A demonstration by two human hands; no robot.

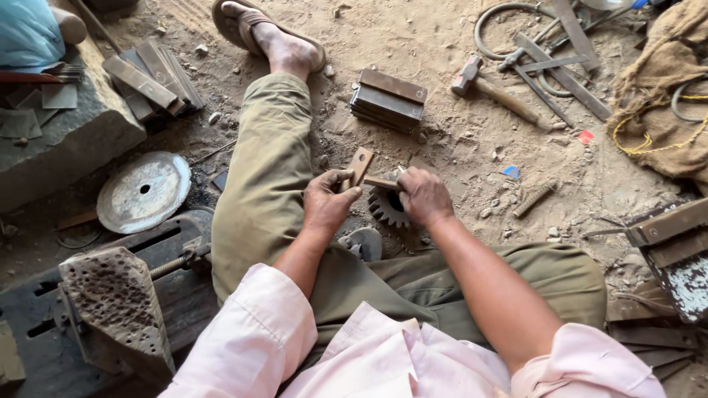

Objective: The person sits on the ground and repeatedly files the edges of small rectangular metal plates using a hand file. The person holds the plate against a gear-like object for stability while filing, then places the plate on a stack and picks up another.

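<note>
left hand (328, 200): fingers clenched round a flat rusty metal plate (360, 166), tilted upward. right hand (422, 194): gripping a short metal bar (382, 182), resting over a toothed gear (386, 207) on the sandy floor (442, 147) between the legs. nearby: stack of steel blocks (389, 99), hammer (493, 90), round disc (143, 191).

Sandy dirt floor (413, 29) carries a hammer (494, 88), stacked plates (389, 99), metal disc (144, 191).

Pale pink shirt, sleeves (254, 335) rolled up above the elbows, olive-khaki trousers (265, 177) looking pretty dusty, and a brown sandal (243, 22), probably rubber, hard to tell from here.
</note>
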